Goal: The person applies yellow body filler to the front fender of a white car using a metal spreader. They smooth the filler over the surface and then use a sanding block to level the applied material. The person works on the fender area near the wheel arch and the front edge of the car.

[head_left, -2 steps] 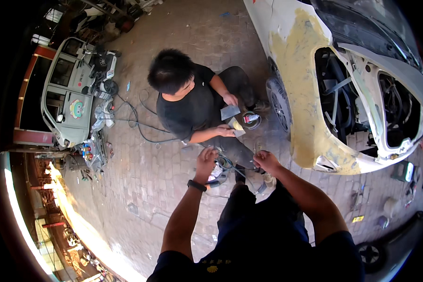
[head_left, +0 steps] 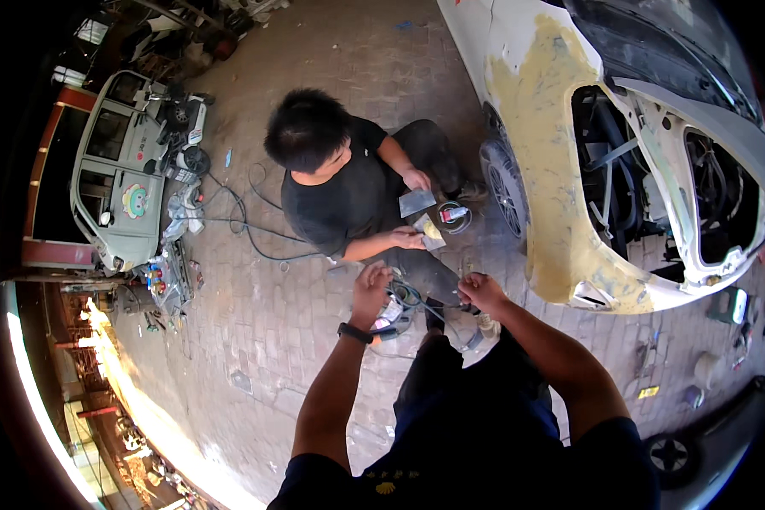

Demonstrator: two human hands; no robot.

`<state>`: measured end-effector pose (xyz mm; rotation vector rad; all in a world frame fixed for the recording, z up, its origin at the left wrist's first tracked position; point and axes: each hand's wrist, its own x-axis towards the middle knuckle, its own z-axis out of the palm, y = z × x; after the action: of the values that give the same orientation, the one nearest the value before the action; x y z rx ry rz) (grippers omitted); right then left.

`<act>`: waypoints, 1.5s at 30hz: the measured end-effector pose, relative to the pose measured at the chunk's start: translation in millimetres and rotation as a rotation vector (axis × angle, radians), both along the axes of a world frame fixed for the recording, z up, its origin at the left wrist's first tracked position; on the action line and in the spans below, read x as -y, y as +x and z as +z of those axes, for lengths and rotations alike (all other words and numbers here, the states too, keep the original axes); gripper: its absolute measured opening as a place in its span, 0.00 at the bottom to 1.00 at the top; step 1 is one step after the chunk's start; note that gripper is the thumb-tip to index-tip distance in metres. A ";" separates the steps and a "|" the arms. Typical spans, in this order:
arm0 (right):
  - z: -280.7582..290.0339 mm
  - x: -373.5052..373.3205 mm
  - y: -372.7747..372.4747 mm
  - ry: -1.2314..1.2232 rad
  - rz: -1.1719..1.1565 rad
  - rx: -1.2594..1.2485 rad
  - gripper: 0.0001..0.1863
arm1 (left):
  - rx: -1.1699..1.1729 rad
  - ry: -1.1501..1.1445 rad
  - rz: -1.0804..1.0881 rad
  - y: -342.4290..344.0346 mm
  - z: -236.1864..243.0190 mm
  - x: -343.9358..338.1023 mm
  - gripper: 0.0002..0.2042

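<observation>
My left hand (head_left: pixel 371 291) is raised in front of me with its fingers curled in, a dark band (head_left: pixel 355 333) on its wrist. My right hand (head_left: pixel 483 293) is pinched closed to its right, the two hands apart. Whether either holds anything small cannot be made out. Just beyond them sits a co-worker (head_left: pixel 331 200) in dark clothes. One of that person's hands holds a flat grey plate (head_left: pixel 416 201); the other holds a second plate (head_left: pixel 434 241) with a yellowish paste (head_left: pixel 431 230) on it.
A white car body (head_left: pixel 552 170) with yellowish filler patches stands at the right, its wheel (head_left: pixel 503 189) near the co-worker. A round container (head_left: pixel 455 218) stands beside the plates. Hoses (head_left: pixel 245 223) run over the brick floor. A light van (head_left: pixel 119 178) and loose parts stand left.
</observation>
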<state>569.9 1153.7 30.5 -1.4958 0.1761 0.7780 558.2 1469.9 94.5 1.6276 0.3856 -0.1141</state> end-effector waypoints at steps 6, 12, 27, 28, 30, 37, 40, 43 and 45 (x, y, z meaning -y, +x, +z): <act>-33.2 -48.6 -11.4 0.066 -0.176 -0.311 0.15 | 0.100 0.028 -0.033 76.3 -9.6 -46.1 0.16; -53.9 -96.1 -36.0 0.019 -0.183 -0.410 0.14 | 0.133 0.169 -0.147 122.5 -30.5 -82.9 0.15; -45.5 -162.1 -11.7 -0.022 -0.273 -0.396 0.14 | 0.237 0.064 -0.214 172.0 -33.0 -106.6 0.14; -46.4 -167.5 -11.0 -0.011 -0.292 -0.399 0.14 | 0.249 0.066 -0.200 170.8 -35.2 -108.3 0.14; -52.7 -173.6 -9.1 -0.008 -0.283 -0.355 0.14 | 0.245 0.118 -0.182 166.2 -34.0 -109.0 0.14; -65.2 -197.3 0.6 -0.073 -0.374 -0.312 0.31 | 0.210 0.120 -0.185 165.2 -23.7 -117.2 0.14; -51.0 -201.2 5.2 0.014 -0.461 -0.466 0.33 | 0.202 0.085 -0.207 167.2 -23.6 -116.9 0.13; -55.9 -204.2 8.1 0.118 -0.602 -0.494 0.33 | 0.205 0.071 -0.251 172.6 -19.4 -107.2 0.14; -63.7 -206.6 8.8 0.145 -0.700 -0.484 0.32 | 0.204 0.054 -0.266 177.9 -16.5 -98.6 0.14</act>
<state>578.8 1360.2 -33.3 -0.9787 0.9324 0.5442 736.0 1568.5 78.0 1.7200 0.0148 -0.1378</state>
